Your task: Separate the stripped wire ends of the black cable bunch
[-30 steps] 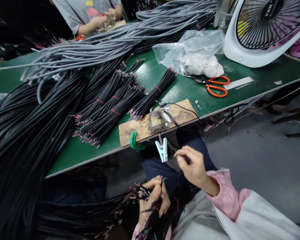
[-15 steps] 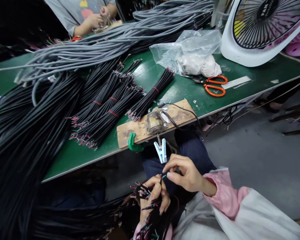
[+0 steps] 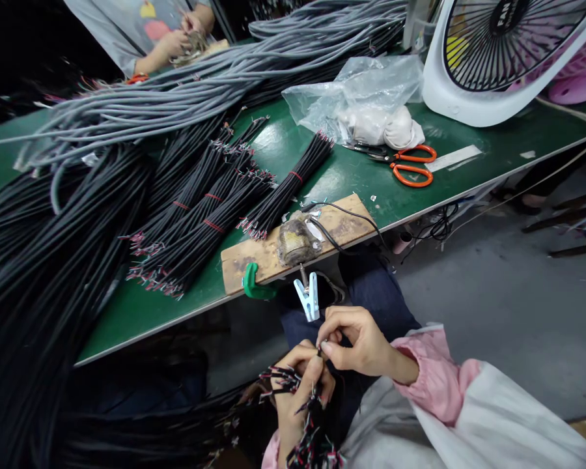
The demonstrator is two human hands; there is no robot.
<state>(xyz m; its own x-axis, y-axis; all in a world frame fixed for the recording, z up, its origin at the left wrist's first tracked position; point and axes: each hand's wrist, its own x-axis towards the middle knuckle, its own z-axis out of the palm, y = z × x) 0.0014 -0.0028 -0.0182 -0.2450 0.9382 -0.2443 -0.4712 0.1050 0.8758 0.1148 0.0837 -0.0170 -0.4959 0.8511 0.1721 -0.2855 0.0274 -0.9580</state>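
Note:
My left hand is closed around several black cables, whose stripped ends show red, white and green wires. Its thumb and forefinger pinch one cable end. Against that end, my right hand presses thumb and forefinger together on the thin wires, which the fingertips mostly hide. Just above both hands, a light blue clothespin sits on the shaft of a small tape-wrapped motor. The motor rests on a wooden board, held to the table edge by a green clamp.
Tied bundles of black cables and long grey cables cover the green table. Orange-handled scissors, a plastic bag and a white fan stand right. Across the table, another person's hands hold something.
My right fingertips have closed in on the cable end held by my left hand, covering the coloured wires that showed before. The whole view has shifted slightly.

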